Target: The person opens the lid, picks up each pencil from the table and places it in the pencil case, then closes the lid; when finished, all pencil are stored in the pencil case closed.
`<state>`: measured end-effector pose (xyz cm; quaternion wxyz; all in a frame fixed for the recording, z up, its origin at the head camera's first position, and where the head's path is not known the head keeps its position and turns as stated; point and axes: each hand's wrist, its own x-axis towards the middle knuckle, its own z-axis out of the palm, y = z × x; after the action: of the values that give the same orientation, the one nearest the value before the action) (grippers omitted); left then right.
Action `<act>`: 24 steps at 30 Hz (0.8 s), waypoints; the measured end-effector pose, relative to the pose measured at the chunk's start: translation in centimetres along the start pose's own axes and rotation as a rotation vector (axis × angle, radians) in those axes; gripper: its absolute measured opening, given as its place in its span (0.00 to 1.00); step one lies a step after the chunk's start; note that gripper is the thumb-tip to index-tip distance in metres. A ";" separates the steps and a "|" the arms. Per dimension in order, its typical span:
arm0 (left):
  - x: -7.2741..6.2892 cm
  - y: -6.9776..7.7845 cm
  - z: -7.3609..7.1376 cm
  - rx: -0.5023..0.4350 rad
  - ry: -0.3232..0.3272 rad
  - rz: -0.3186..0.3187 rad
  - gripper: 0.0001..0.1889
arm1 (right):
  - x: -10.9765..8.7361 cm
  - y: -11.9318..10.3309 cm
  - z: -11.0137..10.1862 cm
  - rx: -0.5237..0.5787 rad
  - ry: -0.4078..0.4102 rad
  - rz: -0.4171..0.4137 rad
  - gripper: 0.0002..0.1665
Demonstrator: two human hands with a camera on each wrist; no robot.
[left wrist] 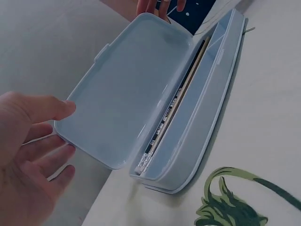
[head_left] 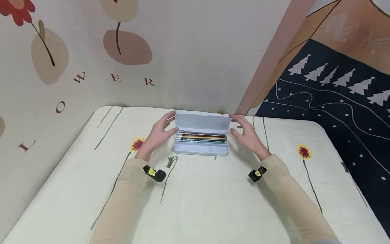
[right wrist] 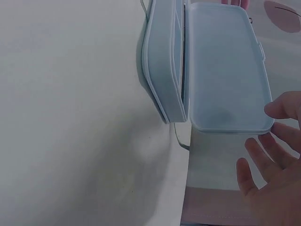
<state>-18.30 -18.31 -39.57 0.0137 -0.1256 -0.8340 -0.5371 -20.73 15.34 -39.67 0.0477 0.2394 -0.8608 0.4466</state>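
A pale blue pencil case lies on the bed with its lid raised at the back. Several pencils lie lengthwise in its rear compartment, eraser ends to the left. At the lid's left corner is my left hand, thumb and fingers spread apart; in the left wrist view its thumb overlaps the lid corner. My right hand is at the opposite corner, fingers likewise parted. Its thumb overlaps the lid's edge in the right wrist view, with the other fingers just beyond the corner.
A white sheet with printed flowers covers the surface. Behind it rises a pale wall covering with printed letters and shapes. Dark patterned fabric hangs at the right. The case's front tray has a small divider.
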 end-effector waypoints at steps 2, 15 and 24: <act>0.0 0.1 0.0 -0.011 0.011 0.003 0.31 | -0.2 0.1 0.0 0.006 -0.005 -0.006 0.32; -0.5 0.8 -0.6 -0.021 0.043 -0.107 0.22 | -1.5 -0.3 -0.7 0.080 -0.006 0.028 0.23; -1.5 0.9 -1.1 -0.076 0.025 -0.116 0.17 | -2.5 -1.5 -1.1 0.120 0.003 0.033 0.18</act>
<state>-16.76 -19.20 -38.52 -0.0118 -0.0708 -0.8187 -0.5697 -17.99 16.41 -38.65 0.0271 0.2272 -0.8361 0.4986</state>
